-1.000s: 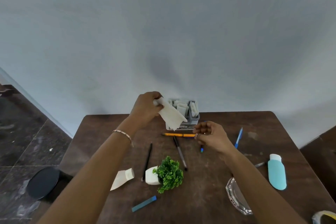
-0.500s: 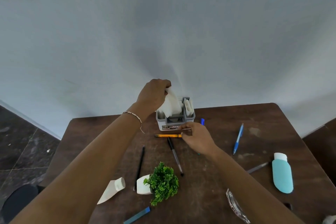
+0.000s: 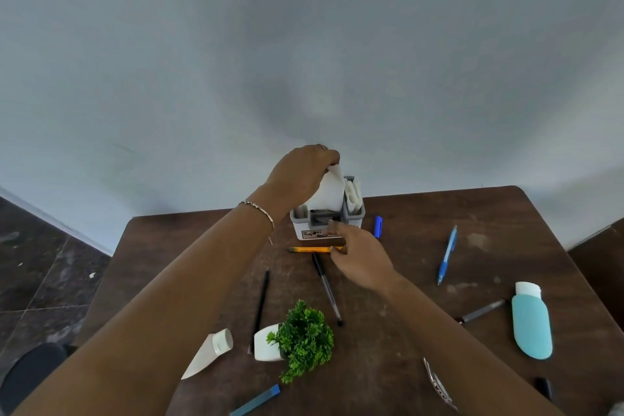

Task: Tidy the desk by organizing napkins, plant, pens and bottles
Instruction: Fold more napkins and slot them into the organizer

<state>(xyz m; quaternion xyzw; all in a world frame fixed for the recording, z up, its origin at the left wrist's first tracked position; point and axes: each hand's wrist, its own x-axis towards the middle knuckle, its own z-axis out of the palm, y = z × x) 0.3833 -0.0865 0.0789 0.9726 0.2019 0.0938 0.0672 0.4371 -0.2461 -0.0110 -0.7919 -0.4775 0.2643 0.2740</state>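
A grey and white organizer stands at the far edge of the brown desk. My left hand pinches a white napkin whose lower part sits inside the organizer. More folded napkins stand in its right compartment. My right hand touches the organizer's front with loosely bent fingers. A yellow pen and a black pen lie just in front. The small green plant in its white pot lies tipped on its side near me.
A white bottle lies left of the plant and a teal bottle at the right. A blue pen, a black pencil, a grey pen, a blue cap and a blue stick lie scattered.
My left hand carried the napkin from above the desk into the organizer. My right hand moved forward from the yellow pen to the organizer's front.
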